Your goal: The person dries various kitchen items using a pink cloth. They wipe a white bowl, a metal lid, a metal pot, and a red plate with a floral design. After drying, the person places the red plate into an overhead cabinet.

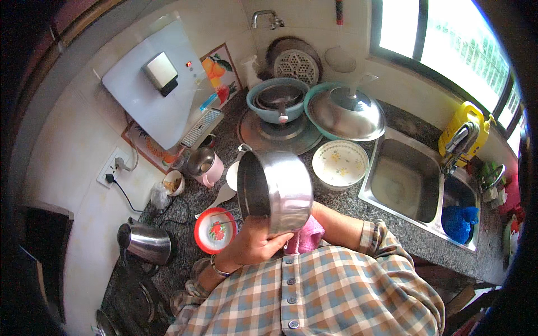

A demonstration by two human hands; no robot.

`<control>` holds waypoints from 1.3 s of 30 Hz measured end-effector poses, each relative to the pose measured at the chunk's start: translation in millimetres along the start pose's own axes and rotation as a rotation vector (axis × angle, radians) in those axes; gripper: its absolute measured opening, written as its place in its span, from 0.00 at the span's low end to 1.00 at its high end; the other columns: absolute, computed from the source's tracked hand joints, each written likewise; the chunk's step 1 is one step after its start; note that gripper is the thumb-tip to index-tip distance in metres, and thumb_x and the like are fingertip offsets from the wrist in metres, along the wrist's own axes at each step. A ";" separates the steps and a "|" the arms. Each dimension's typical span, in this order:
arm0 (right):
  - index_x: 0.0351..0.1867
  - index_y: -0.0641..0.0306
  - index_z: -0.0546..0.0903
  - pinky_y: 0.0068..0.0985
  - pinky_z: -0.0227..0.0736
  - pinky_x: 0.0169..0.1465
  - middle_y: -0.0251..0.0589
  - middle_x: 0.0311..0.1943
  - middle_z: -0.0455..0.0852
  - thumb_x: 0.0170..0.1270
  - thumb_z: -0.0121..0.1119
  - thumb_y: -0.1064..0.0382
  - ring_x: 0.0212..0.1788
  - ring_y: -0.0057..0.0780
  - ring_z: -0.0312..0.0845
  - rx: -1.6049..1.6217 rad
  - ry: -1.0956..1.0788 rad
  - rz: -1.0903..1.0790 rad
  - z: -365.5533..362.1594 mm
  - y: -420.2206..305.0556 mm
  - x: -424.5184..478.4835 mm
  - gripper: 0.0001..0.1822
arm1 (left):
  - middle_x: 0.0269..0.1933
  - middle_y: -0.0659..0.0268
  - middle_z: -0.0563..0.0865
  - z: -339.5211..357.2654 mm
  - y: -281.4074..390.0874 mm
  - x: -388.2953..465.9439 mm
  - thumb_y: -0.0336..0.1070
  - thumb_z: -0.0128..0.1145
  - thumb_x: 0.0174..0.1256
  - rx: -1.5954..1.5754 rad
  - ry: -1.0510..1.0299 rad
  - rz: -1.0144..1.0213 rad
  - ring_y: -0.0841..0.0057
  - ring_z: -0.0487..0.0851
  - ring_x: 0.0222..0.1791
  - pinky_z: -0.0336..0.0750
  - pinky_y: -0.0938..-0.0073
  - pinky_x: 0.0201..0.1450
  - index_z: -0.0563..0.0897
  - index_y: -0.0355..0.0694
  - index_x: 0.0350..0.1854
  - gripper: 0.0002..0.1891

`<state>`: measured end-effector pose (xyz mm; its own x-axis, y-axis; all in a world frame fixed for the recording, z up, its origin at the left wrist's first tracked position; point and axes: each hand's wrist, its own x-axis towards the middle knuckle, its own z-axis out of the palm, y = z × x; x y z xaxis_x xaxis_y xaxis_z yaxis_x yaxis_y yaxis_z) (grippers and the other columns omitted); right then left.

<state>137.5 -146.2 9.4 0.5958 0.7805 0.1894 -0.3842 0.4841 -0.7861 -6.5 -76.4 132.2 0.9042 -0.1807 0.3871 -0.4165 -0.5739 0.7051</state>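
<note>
Tilted on its side in front of my chest is a stainless steel pot [290,189], its dark open mouth facing left. My left hand [258,243] grips it at the lower rim, with the thumb along the outside. The forearm of my right arm [336,222] reaches behind the pot, which hides the hand. A pink cloth [309,237] hangs below the pot, between the two arms. To the left, a red-rimmed enamel plate [206,231] with a flower print lies on the counter. A white ladle or rice paddle [225,194] lies beside the pot.
A flowered bowl [340,164] stands right of the pot, near a double steel sink [405,185]. Behind are a wok lid [361,122] on a green basin and a blue basin [273,115] holding pans. A pink mug [212,170] and steel kettle [151,243] stand left.
</note>
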 end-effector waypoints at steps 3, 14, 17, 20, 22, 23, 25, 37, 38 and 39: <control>0.51 0.64 0.76 0.28 0.73 0.49 0.41 0.42 0.82 0.66 0.44 0.38 0.44 0.28 0.77 0.127 -0.139 0.249 7.6 -9.2 -29.2 0.30 | 0.29 0.52 0.84 3.8 -1.0 11.0 0.29 0.61 0.55 0.257 0.089 0.100 0.54 0.83 0.31 0.77 0.62 0.37 0.80 0.32 0.42 0.12; 0.39 0.64 0.79 0.23 0.70 0.39 0.34 0.31 0.81 0.63 0.47 0.32 0.35 0.24 0.74 -0.054 0.273 0.373 -2.9 -11.1 -27.2 0.32 | 0.23 0.59 0.83 16.6 -47.3 -0.7 0.29 0.52 0.52 0.929 -0.033 -0.076 0.65 0.83 0.24 0.76 0.64 0.28 0.79 0.37 0.32 0.06; 0.22 0.64 0.80 0.25 0.66 0.32 0.29 0.20 0.77 0.63 0.53 0.41 0.26 0.21 0.70 -0.625 0.262 0.296 11.5 -29.0 -23.0 0.26 | 0.23 0.62 0.83 23.8 -56.8 -7.7 0.30 0.51 0.53 1.023 -0.066 -0.042 0.69 0.83 0.24 0.77 0.66 0.30 0.79 0.38 0.31 0.05; 0.24 0.65 0.80 0.26 0.65 0.29 0.33 0.17 0.75 0.62 0.52 0.46 0.23 0.21 0.69 -0.701 0.243 0.130 -2.3 -12.6 -22.2 0.22 | 0.32 0.61 0.84 16.3 -54.3 -6.9 0.31 0.52 0.53 0.921 -0.055 -0.011 0.68 0.83 0.38 0.76 0.66 0.43 0.81 0.35 0.38 0.11; 0.23 0.65 0.80 0.26 0.65 0.29 0.33 0.17 0.75 0.62 0.51 0.46 0.23 0.22 0.70 -0.711 0.273 0.190 -12.3 -6.4 -20.4 0.22 | 0.46 0.59 0.83 4.6 -50.8 -7.3 0.32 0.58 0.52 0.782 0.013 0.062 0.63 0.77 0.54 0.70 0.62 0.57 0.80 0.36 0.46 0.16; 0.23 0.65 0.80 0.26 0.66 0.29 0.33 0.17 0.75 0.62 0.51 0.47 0.23 0.22 0.70 -0.716 0.290 0.220 -15.6 -5.6 -20.2 0.22 | 0.57 0.57 0.78 -3.6 -40.8 -9.8 0.34 0.63 0.51 0.696 0.047 0.039 0.60 0.72 0.60 0.65 0.58 0.63 0.77 0.38 0.51 0.23; 0.22 0.66 0.79 0.27 0.67 0.31 0.34 0.17 0.76 0.61 0.51 0.53 0.23 0.24 0.71 -0.743 0.305 0.223 -4.4 -20.5 -22.1 0.18 | 0.63 0.56 0.72 -23.4 -45.6 -19.2 0.37 0.66 0.51 0.759 0.306 0.047 0.58 0.69 0.63 0.63 0.57 0.65 0.72 0.38 0.57 0.29; 0.41 0.67 0.78 0.35 0.73 0.45 0.55 0.32 0.83 0.62 0.54 0.58 0.40 0.47 0.82 -1.078 0.159 0.047 -8.7 -29.0 -21.9 0.14 | 0.73 0.53 0.54 -45.7 -89.1 -64.3 0.32 0.60 0.60 -0.497 0.263 -0.607 0.64 0.54 0.73 0.52 0.67 0.72 0.39 0.42 0.74 0.48; 0.44 0.68 0.78 0.34 0.72 0.47 0.53 0.35 0.84 0.63 0.55 0.54 0.42 0.43 0.81 -1.025 0.174 0.048 -8.8 -30.5 -20.5 0.18 | 0.72 0.55 0.56 -40.7 -85.9 -67.4 0.29 0.58 0.59 -0.601 0.328 -0.592 0.64 0.55 0.72 0.53 0.67 0.71 0.40 0.45 0.75 0.46; 0.47 0.68 0.77 0.33 0.72 0.50 0.51 0.38 0.84 0.64 0.57 0.50 0.45 0.39 0.81 -0.974 0.190 0.045 -6.9 -34.6 -17.0 0.22 | 0.71 0.55 0.56 -36.5 -85.7 -67.3 0.29 0.57 0.59 -0.650 0.386 -0.627 0.65 0.56 0.71 0.54 0.67 0.71 0.40 0.46 0.75 0.46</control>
<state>145.5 -178.9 29.3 0.7310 0.6723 0.1167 0.2866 -0.1474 -0.9466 -35.0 14.1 67.4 0.9344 0.3465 -0.0832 0.0529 0.0961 0.9940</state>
